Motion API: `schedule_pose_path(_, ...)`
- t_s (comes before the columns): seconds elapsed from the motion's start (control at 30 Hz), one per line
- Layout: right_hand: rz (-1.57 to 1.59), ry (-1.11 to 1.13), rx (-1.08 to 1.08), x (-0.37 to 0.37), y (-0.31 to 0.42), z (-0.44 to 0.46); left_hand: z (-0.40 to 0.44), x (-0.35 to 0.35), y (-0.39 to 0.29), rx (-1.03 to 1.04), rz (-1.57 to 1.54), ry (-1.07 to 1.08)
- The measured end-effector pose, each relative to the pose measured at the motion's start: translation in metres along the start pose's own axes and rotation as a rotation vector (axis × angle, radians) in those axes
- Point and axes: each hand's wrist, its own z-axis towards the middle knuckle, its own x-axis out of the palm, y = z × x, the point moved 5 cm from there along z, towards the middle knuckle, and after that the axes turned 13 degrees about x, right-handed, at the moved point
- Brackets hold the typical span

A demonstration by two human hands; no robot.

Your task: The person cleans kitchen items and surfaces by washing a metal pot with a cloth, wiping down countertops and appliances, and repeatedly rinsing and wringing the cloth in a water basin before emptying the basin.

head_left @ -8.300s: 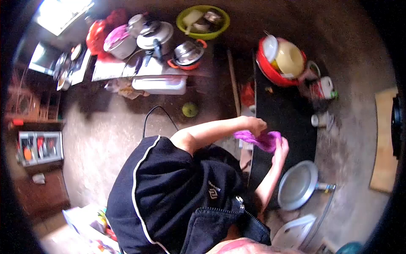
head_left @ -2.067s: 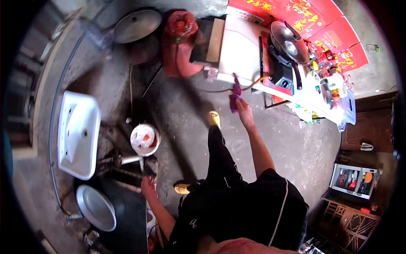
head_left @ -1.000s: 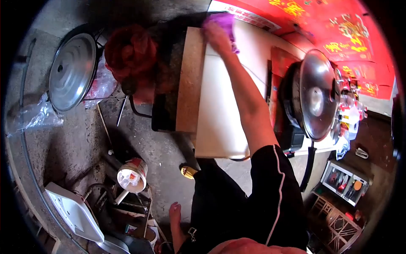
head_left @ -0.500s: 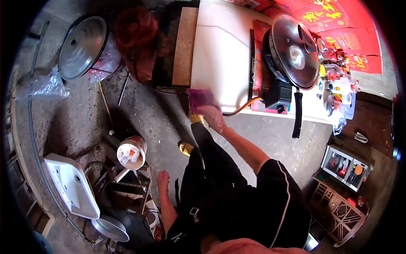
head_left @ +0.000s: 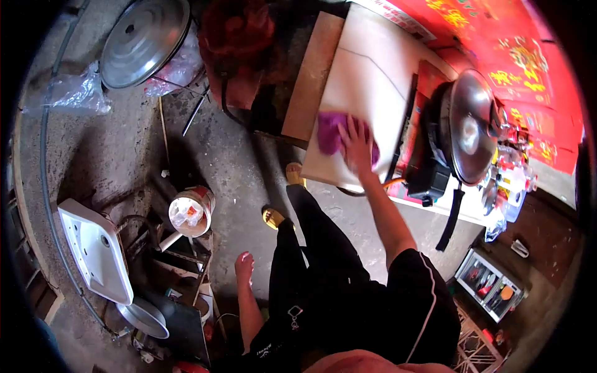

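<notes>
My right hand [head_left: 357,148] lies on a purple cloth [head_left: 333,133], its fingers stretched out and spread, pressing it onto the white tabletop [head_left: 354,81]. Part of the cloth is hidden under the palm. Away from the table, my left hand [head_left: 244,267] hangs low at my side with its fingers loosely curled and nothing seen in them. Right of the cloth stands a black gas stove [head_left: 429,182] carrying a wok with a shiny lid [head_left: 474,124]. The wok's black handle [head_left: 451,221] sticks out past the table's front edge.
Bottles [head_left: 513,168] crowd the table's right end beside red printed cardboard [head_left: 528,68]. On the floor side are a white bucket [head_left: 202,214], a white washbasin [head_left: 93,248] and a large metal lid [head_left: 146,43]. An orange hose [head_left: 393,183] runs from the stove.
My right hand has moved from the table's front corner onto the tabletop, and the bunched cloth now lies spread beneath it. The view has shifted; my left hand still hangs down.
</notes>
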Motion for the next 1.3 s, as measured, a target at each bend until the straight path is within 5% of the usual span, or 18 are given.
schedule_pose_path(0.13,0.210,-0.093,-0.230,-0.015,0.021,0.179,-0.003,0.026,-0.007,-0.008,-0.049,-0.015)
schedule_pose_path(0.17,0.185,-0.340,-0.343,0.017,0.006,0.225,-0.005,0.031,-0.009,-0.028,-0.020,-0.026)
schedule_pose_path(0.3,0.018,-0.379,-0.101,0.009,0.008,0.366,-0.008,0.041,0.012,0.071,0.038,-0.042)
schedule_pose_path(0.33,0.149,-0.180,0.083,-0.017,0.023,0.367,-0.014,0.041,0.013,0.078,0.040,-0.065)
schedule_pose_path(0.43,-0.002,-0.448,0.238,-0.010,0.052,0.353,-0.034,0.034,0.036,0.026,0.005,-0.116)
schedule_pose_path(0.47,-0.276,-0.673,0.217,0.008,0.057,0.345,-0.035,0.037,0.044,0.008,-0.025,-0.130)
schedule_pose_path(0.6,0.223,-0.614,0.056,0.024,0.089,0.234,-0.048,0.041,0.066,0.083,0.067,-0.064)
schedule_pose_path(0.63,0.132,-0.395,0.033,0.012,0.107,0.187,-0.047,0.041,0.071,0.102,0.129,-0.045)
schedule_pose_path(0.67,-0.367,-0.453,-0.048,0.020,0.129,0.142,-0.043,0.042,0.072,0.124,0.186,-0.029)
schedule_pose_path(0.7,0.006,-0.496,-0.085,0.050,0.130,0.111,-0.044,0.043,0.070,0.141,0.191,-0.060)
schedule_pose_path(0.87,0.718,-0.041,-0.249,0.035,0.160,0.045,-0.039,0.026,0.114,0.248,0.169,-0.160)
schedule_pose_path(1.0,0.719,-0.338,-0.208,-0.030,0.129,0.175,-0.049,0.027,0.109,0.120,0.096,-0.213)
schedule_pose_path(1.03,0.453,-0.192,-0.131,-0.038,0.118,0.241,-0.050,0.029,0.116,0.104,0.044,-0.228)
schedule_pose_path(1.1,0.506,-0.565,-0.452,-0.041,0.104,0.346,-0.054,0.037,0.129,0.067,-0.060,-0.257)
schedule_pose_path(1.13,-0.190,-0.999,-0.198,-0.008,0.088,0.355,-0.056,0.044,0.136,0.031,-0.026,-0.218)
schedule_pose_path(1.17,-0.094,-0.171,-0.163,-0.002,0.086,0.445,-0.058,0.051,0.144,-0.002,0.006,-0.180)
schedule_pose_path(1.3,-0.730,-0.344,-0.403,0.068,0.094,0.427,-0.055,0.080,0.146,0.019,0.059,-0.156)
